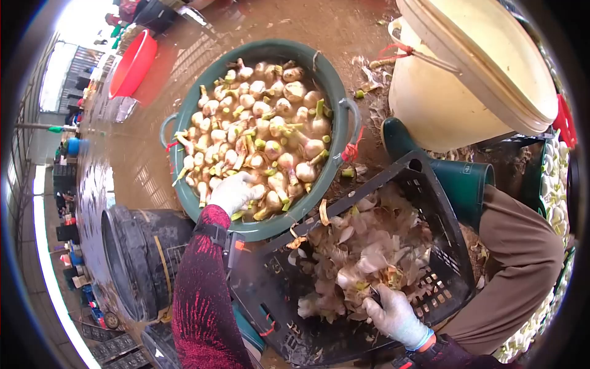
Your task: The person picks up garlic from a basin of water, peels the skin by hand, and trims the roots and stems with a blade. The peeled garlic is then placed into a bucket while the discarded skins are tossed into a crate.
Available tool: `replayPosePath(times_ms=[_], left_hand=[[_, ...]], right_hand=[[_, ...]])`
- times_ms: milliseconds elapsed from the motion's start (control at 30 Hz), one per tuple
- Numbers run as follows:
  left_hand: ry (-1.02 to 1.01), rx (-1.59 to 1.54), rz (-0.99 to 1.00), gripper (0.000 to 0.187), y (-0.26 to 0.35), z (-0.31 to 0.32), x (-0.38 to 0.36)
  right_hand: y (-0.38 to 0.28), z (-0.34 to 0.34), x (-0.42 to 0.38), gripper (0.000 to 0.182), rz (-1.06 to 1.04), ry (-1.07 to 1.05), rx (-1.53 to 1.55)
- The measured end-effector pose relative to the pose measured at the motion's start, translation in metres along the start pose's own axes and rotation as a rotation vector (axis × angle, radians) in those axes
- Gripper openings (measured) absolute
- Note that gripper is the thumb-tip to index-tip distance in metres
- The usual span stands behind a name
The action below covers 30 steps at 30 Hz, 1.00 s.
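Note:
My left hand (pixel 235 193), in a white glove, reaches into the lower left of a round green tub (pixel 263 49) full of garlic bulbs (pixel 264 114) with cut stems. Its fingers are bent over the bulbs there, and what they grip, if anything, is hidden. Over the black crate (pixel 458 258), my right hand (pixel 393 313), gloved too, is closed around a small dark tool whose tip points at the papery garlic skins (pixel 369 246). Most of that tool is hidden by the fingers.
A large cream bucket (pixel 442 92) stands at the upper right, next to a green boot (pixel 461 184). Left of the crate is a black bucket (pixel 138 258). A red basin (pixel 132 64) sits at the upper left on wet ground. Peeled garlic (pixel 555 203) lies along the right edge.

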<state>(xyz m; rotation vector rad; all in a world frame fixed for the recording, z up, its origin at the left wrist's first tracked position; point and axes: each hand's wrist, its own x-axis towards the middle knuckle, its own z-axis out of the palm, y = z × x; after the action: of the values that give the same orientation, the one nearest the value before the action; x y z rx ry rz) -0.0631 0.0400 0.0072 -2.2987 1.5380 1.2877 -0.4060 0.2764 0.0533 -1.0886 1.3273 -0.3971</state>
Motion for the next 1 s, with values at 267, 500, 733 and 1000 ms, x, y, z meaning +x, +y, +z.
replayPosePath(times_ms=[267, 500, 733, 1000], left_hand=[[-0.136, 0.296, 0.093, 0.052, 0.025, 0.008, 0.023], [0.177, -0.188, 0.128, 0.029, -0.014, -0.011, -0.035], [0.325, -1.285, 0.275, 0.024, 0.038, 0.11, -0.237], [0.13, -1.609, 0.116, 0.026, 0.011, 0.221, -0.302]], right_hand=[[0.019, -0.001, 0.002, 0.025, 0.007, -0.046, -0.017], [0.005, -0.017, -0.01, 0.023, -0.139, 0.043, -0.163], [-0.022, -0.014, -0.031, 0.053, -0.407, -0.059, -0.048], [0.024, 0.024, -0.039, 0.043, -0.687, -0.023, -0.482]])
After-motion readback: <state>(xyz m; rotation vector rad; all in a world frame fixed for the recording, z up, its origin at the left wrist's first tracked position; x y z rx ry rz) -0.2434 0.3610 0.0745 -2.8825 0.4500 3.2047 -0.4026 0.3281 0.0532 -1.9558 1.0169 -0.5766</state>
